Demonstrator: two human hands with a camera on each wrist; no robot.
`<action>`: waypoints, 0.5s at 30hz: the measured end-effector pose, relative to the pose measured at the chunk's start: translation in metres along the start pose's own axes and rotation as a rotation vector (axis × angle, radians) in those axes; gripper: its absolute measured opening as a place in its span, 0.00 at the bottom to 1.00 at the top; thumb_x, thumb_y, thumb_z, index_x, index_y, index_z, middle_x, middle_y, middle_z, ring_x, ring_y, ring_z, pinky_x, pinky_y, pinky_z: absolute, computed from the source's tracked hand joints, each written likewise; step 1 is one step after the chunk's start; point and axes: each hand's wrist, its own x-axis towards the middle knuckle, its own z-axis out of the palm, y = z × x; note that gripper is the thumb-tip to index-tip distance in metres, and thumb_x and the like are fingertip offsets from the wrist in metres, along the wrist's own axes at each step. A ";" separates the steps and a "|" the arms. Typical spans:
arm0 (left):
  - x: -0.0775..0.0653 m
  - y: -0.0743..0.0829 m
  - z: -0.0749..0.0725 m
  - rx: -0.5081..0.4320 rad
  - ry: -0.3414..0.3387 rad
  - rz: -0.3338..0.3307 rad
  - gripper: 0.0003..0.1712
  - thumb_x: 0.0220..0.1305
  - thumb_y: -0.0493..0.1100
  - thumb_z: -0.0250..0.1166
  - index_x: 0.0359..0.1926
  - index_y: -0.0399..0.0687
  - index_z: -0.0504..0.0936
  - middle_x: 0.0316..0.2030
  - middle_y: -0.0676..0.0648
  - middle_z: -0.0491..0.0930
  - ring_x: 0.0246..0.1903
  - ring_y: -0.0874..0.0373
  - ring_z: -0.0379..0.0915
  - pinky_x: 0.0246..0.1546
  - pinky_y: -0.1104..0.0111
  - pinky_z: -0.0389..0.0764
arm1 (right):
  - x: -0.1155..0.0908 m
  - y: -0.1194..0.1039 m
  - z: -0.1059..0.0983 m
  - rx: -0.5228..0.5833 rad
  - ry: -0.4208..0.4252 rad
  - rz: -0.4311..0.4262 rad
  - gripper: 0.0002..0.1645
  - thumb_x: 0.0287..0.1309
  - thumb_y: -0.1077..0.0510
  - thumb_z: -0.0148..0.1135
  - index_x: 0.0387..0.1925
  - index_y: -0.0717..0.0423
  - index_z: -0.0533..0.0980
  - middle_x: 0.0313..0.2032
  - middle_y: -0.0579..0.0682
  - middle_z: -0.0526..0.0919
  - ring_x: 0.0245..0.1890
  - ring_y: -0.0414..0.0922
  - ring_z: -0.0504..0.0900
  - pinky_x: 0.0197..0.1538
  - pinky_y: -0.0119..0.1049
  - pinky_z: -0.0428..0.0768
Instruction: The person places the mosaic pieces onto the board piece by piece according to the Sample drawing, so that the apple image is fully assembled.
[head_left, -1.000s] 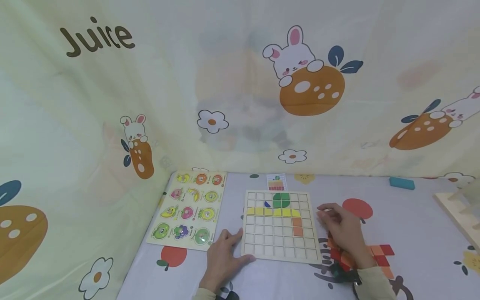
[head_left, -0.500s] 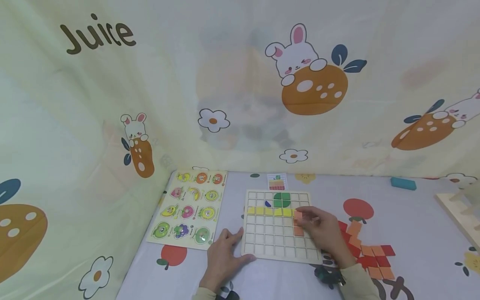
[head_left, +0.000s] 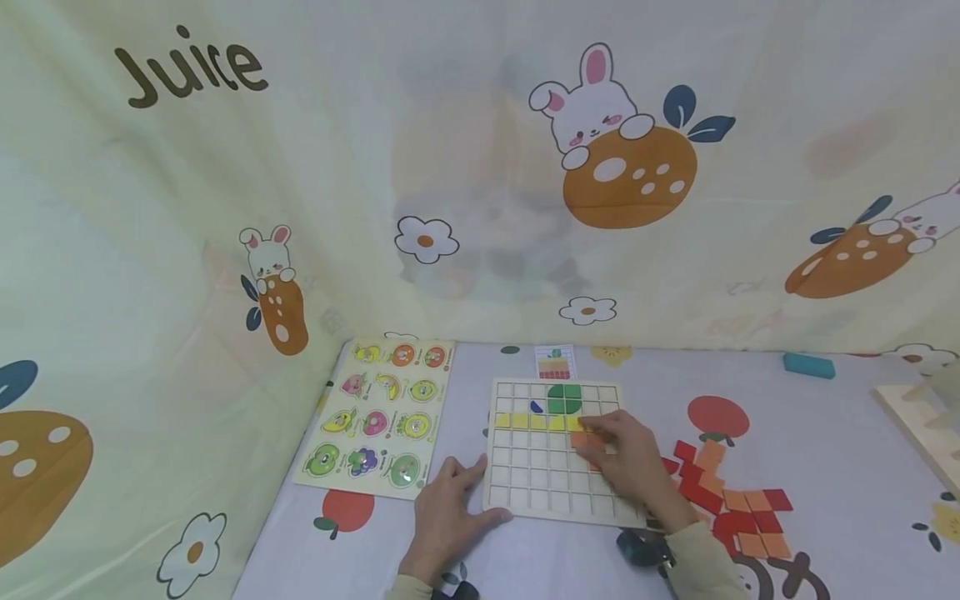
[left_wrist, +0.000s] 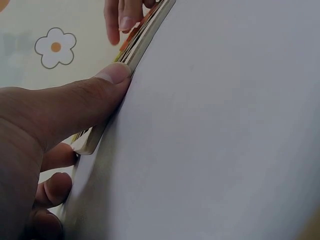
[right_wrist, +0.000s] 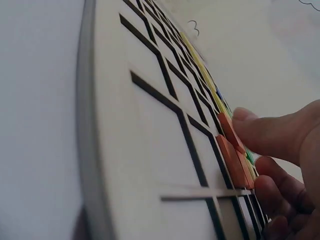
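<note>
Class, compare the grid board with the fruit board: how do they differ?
The grid board has square cells, some holding coloured pieces; the fruit board shows fruit pictures. The grid board looks nearly square; the fruit board looks oblong. Both are pale and lie flat on the table.

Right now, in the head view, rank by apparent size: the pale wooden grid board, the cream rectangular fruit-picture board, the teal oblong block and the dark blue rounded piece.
1. Grid board and fruit-picture board: too alike to rank
2. Teal block
3. Blue piece

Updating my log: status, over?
Left hand holding corner of pale square wooden grid board. Right hand holding flat orange square tile over it. No obstruction visible.
</note>
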 end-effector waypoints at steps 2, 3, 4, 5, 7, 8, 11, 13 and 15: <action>0.000 0.000 0.000 0.001 0.002 0.001 0.53 0.42 0.72 0.82 0.70 0.60 0.81 0.33 0.57 0.63 0.28 0.64 0.57 0.29 0.73 0.59 | 0.000 0.000 -0.001 -0.011 0.005 0.017 0.28 0.62 0.50 0.77 0.62 0.49 0.84 0.52 0.52 0.83 0.47 0.48 0.79 0.49 0.41 0.82; 0.000 0.000 0.000 0.001 0.002 0.001 0.53 0.42 0.72 0.82 0.70 0.60 0.81 0.33 0.58 0.63 0.28 0.64 0.57 0.29 0.73 0.59 | 0.000 0.000 -0.002 -0.016 0.008 0.023 0.27 0.62 0.50 0.77 0.61 0.50 0.84 0.52 0.52 0.83 0.47 0.48 0.79 0.49 0.41 0.82; 0.000 0.000 0.001 0.002 0.003 0.001 0.53 0.42 0.72 0.82 0.70 0.60 0.81 0.33 0.58 0.63 0.28 0.64 0.56 0.29 0.74 0.58 | 0.001 0.000 -0.002 -0.016 0.011 0.032 0.25 0.63 0.49 0.76 0.59 0.50 0.84 0.51 0.52 0.83 0.47 0.48 0.79 0.50 0.41 0.81; 0.000 0.000 0.001 0.002 0.005 0.002 0.53 0.42 0.72 0.82 0.70 0.60 0.81 0.33 0.58 0.63 0.28 0.64 0.56 0.28 0.74 0.58 | 0.000 -0.001 -0.002 -0.015 0.015 0.032 0.23 0.63 0.49 0.76 0.58 0.50 0.85 0.51 0.52 0.84 0.46 0.47 0.79 0.50 0.41 0.80; 0.000 0.001 0.001 0.001 0.009 0.004 0.53 0.41 0.72 0.83 0.69 0.59 0.81 0.33 0.58 0.63 0.28 0.64 0.56 0.28 0.74 0.58 | 0.000 -0.002 -0.002 0.005 0.019 0.035 0.21 0.64 0.49 0.75 0.55 0.51 0.86 0.50 0.52 0.84 0.46 0.47 0.80 0.49 0.40 0.80; 0.000 0.001 0.000 0.001 0.010 0.004 0.53 0.41 0.72 0.83 0.69 0.60 0.81 0.33 0.58 0.63 0.28 0.64 0.56 0.28 0.74 0.58 | 0.000 -0.003 -0.001 0.013 0.023 0.032 0.20 0.64 0.49 0.75 0.54 0.51 0.86 0.50 0.52 0.84 0.45 0.47 0.80 0.48 0.39 0.80; 0.000 0.001 0.000 0.003 0.014 0.006 0.53 0.41 0.72 0.83 0.69 0.59 0.81 0.33 0.58 0.63 0.28 0.64 0.57 0.29 0.74 0.59 | 0.000 -0.005 0.002 0.031 0.030 0.035 0.18 0.64 0.49 0.75 0.52 0.52 0.87 0.49 0.52 0.85 0.44 0.47 0.80 0.46 0.36 0.80; 0.000 0.000 0.000 0.008 0.013 0.006 0.53 0.42 0.71 0.83 0.69 0.59 0.81 0.33 0.58 0.63 0.28 0.64 0.57 0.29 0.74 0.59 | 0.000 -0.005 0.004 0.024 0.033 0.030 0.18 0.64 0.50 0.75 0.52 0.52 0.87 0.48 0.51 0.85 0.43 0.46 0.79 0.44 0.34 0.79; 0.000 0.000 0.000 0.011 0.012 0.005 0.53 0.42 0.71 0.83 0.69 0.59 0.81 0.33 0.58 0.63 0.28 0.64 0.57 0.29 0.73 0.59 | 0.001 -0.005 0.006 0.007 0.039 0.019 0.17 0.63 0.50 0.76 0.51 0.52 0.88 0.47 0.51 0.85 0.43 0.46 0.80 0.43 0.33 0.79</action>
